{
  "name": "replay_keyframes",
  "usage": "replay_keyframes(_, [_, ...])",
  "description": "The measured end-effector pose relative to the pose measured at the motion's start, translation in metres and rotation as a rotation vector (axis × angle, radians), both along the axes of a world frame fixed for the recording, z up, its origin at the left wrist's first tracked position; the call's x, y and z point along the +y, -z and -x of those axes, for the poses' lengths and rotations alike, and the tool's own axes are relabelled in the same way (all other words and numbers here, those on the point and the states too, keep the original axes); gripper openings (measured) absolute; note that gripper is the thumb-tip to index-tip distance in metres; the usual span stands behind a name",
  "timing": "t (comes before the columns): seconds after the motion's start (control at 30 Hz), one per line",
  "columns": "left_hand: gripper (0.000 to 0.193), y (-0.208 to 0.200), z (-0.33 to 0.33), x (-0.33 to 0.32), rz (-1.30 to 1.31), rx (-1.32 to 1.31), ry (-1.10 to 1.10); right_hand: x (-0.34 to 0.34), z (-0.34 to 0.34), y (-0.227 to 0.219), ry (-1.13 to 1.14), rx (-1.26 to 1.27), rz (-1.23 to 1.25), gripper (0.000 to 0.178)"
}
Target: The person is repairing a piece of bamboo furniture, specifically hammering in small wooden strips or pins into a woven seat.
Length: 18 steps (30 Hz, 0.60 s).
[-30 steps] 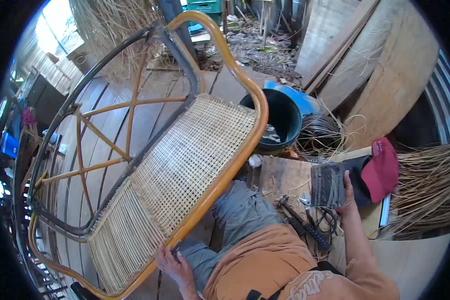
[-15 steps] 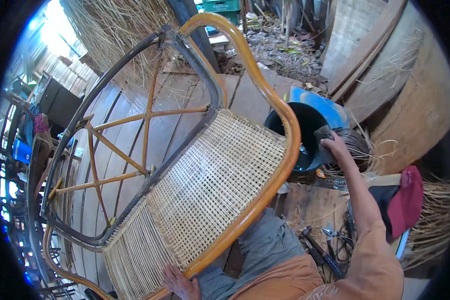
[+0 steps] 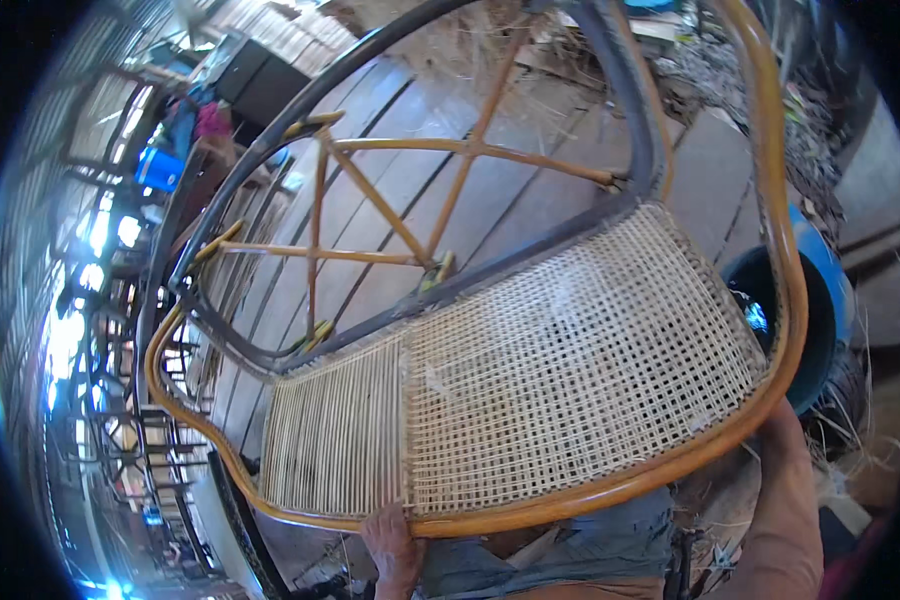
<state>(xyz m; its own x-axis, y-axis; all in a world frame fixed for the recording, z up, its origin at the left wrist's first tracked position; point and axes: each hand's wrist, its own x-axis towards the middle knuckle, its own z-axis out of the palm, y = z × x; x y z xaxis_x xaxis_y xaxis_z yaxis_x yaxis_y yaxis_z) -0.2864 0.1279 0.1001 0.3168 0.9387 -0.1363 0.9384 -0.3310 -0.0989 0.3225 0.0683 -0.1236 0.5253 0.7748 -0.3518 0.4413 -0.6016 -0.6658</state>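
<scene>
A rattan chair [image 3: 570, 512] lies tilted across my lap, its woven cane panel [image 3: 570, 360] facing up. The panel has an open grid on the right and close straight strands on the left. At the near edge, my left hand [image 3: 391, 545] is closed on the glossy bent-cane rim. My right hand [image 3: 778, 425] is beneath the rim at the right. Its fingers are hidden there, and so is anything they may hold. A dark bucket [image 3: 818, 340] stands just beyond that rim, partly covered by the chair.
Crossed cane struts [image 3: 400, 255] and a dark curved frame bar [image 3: 310, 95] extend over the plank floor [image 3: 530, 215]. Coiled dark strands [image 3: 842, 400] lie beside the bucket. Stacked furniture frames [image 3: 120, 420] and a blue container [image 3: 159, 169] are at the left.
My right hand, earlier gripping a dark cloth at the bucket, has come nearer and gone under the rim. The view has swung left. My left hand now wraps the rim rather than lying spread.
</scene>
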Motion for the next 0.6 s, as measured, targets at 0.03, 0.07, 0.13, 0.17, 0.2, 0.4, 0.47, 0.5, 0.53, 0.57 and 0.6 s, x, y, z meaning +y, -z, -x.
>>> replay_keyframes(0.03, [0.073,-0.004,0.000,-0.005,-0.044,-0.063,0.049,0.006,-0.006,0.002,0.005,-0.002,-0.047,0.050])
replay_keyframes(0.07, [0.073,-0.006,0.000,-0.007,-0.061,-0.065,0.022,0.010,-0.014,0.003,0.017,-0.005,-0.093,0.050])
replay_keyframes(0.13, [0.075,-0.009,0.005,-0.011,-0.002,-0.075,0.011,0.008,-0.032,0.015,0.044,0.005,-0.184,0.049])
replay_keyframes(0.17, [0.075,-0.009,0.006,-0.011,-0.008,-0.083,0.002,-0.014,-0.052,0.025,0.073,-0.001,-0.219,0.049])
replay_keyframes(0.2, [0.074,-0.009,0.007,-0.009,-0.006,-0.068,0.035,-0.017,-0.065,0.027,0.100,-0.009,-0.259,0.049])
replay_keyframes(0.4, [0.073,-0.006,0.019,-0.014,0.018,-0.114,0.045,-0.037,-0.070,-0.014,0.125,-0.166,-0.044,0.046])
replay_keyframes(0.47, [0.071,-0.012,0.020,-0.014,0.030,-0.151,0.077,-0.056,-0.051,-0.066,0.131,-0.317,0.356,0.044])
replay_keyframes(0.5, [0.066,-0.017,0.022,-0.016,0.006,-0.232,0.083,-0.084,-0.057,-0.065,0.173,-0.481,0.368,0.043])
replay_keyframes(0.53, [0.062,-0.019,0.027,-0.018,-0.016,-0.311,0.084,-0.094,-0.054,-0.074,0.210,-0.642,0.380,0.041])
replay_keyframes(0.57, [0.062,-0.016,0.035,-0.022,-0.014,-0.329,0.082,-0.100,-0.057,-0.087,0.211,-0.661,0.381,0.041])
replay_keyframes(0.6, [0.059,-0.012,0.047,-0.027,-0.101,-0.330,0.037,-0.099,-0.044,-0.121,0.300,-0.553,0.191,0.042])
